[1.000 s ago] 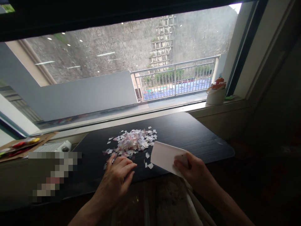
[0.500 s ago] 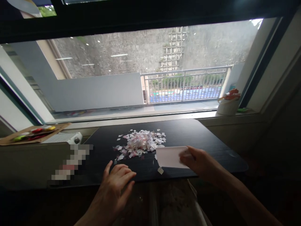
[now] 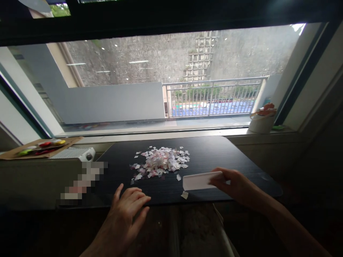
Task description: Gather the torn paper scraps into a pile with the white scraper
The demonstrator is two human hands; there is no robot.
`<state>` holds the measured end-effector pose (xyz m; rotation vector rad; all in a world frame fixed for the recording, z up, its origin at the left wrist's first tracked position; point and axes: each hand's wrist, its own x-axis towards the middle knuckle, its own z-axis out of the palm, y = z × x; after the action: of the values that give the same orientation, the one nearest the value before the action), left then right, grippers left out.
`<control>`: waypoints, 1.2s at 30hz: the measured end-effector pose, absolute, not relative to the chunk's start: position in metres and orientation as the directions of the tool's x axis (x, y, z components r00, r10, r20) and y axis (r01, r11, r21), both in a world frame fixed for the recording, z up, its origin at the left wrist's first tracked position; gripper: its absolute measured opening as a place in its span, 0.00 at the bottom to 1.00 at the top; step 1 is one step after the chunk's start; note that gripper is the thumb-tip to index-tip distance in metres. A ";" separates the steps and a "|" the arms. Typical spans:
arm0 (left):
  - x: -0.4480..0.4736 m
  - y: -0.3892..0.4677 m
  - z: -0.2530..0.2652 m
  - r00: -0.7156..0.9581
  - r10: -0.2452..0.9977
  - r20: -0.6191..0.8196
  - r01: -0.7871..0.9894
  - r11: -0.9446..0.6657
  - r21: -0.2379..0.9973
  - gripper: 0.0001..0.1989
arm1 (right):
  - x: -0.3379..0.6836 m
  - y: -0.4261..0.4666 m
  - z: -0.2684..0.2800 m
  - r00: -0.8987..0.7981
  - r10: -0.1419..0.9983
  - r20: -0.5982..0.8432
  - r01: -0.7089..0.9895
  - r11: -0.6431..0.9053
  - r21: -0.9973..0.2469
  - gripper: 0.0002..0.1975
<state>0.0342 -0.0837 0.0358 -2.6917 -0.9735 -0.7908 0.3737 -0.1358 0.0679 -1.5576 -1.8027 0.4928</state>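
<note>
A loose pile of small paper scraps (image 3: 163,159), white with some pink, lies on a black table (image 3: 211,151). My right hand (image 3: 227,180) is closed on the right end of a flat, pale pinkish rectangular piece (image 3: 197,181) with rounded corners, whose exact kind I cannot tell. It is tilted on its long edge, to the right of and nearer than the pile. One scrap (image 3: 184,195) lies by its lower left corner, and another (image 3: 178,177) just left of it. Near the front edge, my left hand (image 3: 131,205) holds nothing, its fingers apart.
Left of the table, a brown board (image 3: 40,147) with coloured items rests by a white radiator (image 3: 72,154). A pixelated patch (image 3: 85,182) covers the table's left side. On the window sill at right stands a white container (image 3: 262,122) with something orange on top.
The pale piece has come nearer to me, slightly right, and turned from nearly flat to a steeper tilt. A scrap near its left end now shows fully. My left hand stays open.
</note>
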 end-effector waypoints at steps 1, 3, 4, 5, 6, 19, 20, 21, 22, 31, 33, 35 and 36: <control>0.034 -0.083 0.035 0.645 0.545 0.536 0.637 -0.770 0.016 0.10 | 0.375 -0.135 0.067 -0.019 0.966 0.259 0.683 0.202 -0.702 0.09; 0.035 -0.083 0.034 0.647 0.539 0.539 0.638 -0.770 0.004 0.10 | 0.376 -0.129 0.064 0.015 0.967 0.254 0.635 0.187 -0.750 0.09; 0.034 -0.083 0.034 0.650 0.535 0.539 0.638 -0.770 -0.004 0.10 | 0.376 -0.124 0.061 0.022 0.971 0.238 0.595 0.179 -0.784 0.09; 0.033 -0.083 0.034 0.653 0.532 0.539 0.638 -0.770 -0.013 0.10 | 0.377 -0.119 0.058 0.023 0.977 0.214 0.545 0.167 -0.822 0.09; 0.032 -0.083 0.034 0.657 0.529 0.538 0.638 -0.770 -0.022 0.11 | 0.378 -0.115 0.055 0.025 0.982 0.185 0.491 0.149 -0.858 0.10; 0.026 -0.082 0.028 0.675 0.500 0.542 0.630 -0.773 -0.071 0.11 | 0.389 -0.106 0.048 -0.066 0.992 -0.104 0.186 -0.090 -0.978 0.14; 0.026 -0.082 0.028 0.675 0.505 0.538 0.634 -0.770 -0.073 0.11 | 0.389 -0.107 0.048 -0.089 0.989 -0.115 0.169 -0.099 -0.981 0.14; 0.024 -0.082 0.028 0.675 0.513 0.530 0.639 -0.766 -0.073 0.11 | 0.390 -0.108 0.048 -0.109 0.986 -0.124 0.157 -0.106 -0.982 0.14; 0.023 -0.083 0.028 0.673 0.522 0.524 0.646 -0.760 -0.071 0.11 | 0.390 -0.110 0.049 -0.125 0.984 -0.128 0.153 -0.109 -0.982 0.15; 0.049 -0.083 0.035 0.685 0.518 0.513 0.606 -0.796 -0.006 0.11 | 0.397 -0.123 0.059 0.016 1.000 -0.015 0.283 -0.019 -0.959 0.11; 0.062 -0.082 0.039 0.693 0.519 0.500 0.597 -0.802 0.006 0.12 | 0.390 -0.113 0.055 0.117 0.992 0.054 0.309 0.015 -0.951 0.11; 0.070 -0.082 0.042 0.699 0.520 0.491 0.595 -0.804 0.004 0.12 | 0.382 -0.104 0.050 0.152 0.984 0.092 0.318 0.040 -0.947 0.11; 0.072 -0.081 0.043 0.701 0.519 0.490 0.594 -0.804 0.001 0.12 | 0.379 -0.101 0.049 0.153 0.983 0.102 0.316 0.049 -0.947 0.10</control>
<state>0.0719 -0.0814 0.0432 -2.7509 -0.9061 -0.7199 0.3788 -0.1010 0.0486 -1.4512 -1.3393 0.8600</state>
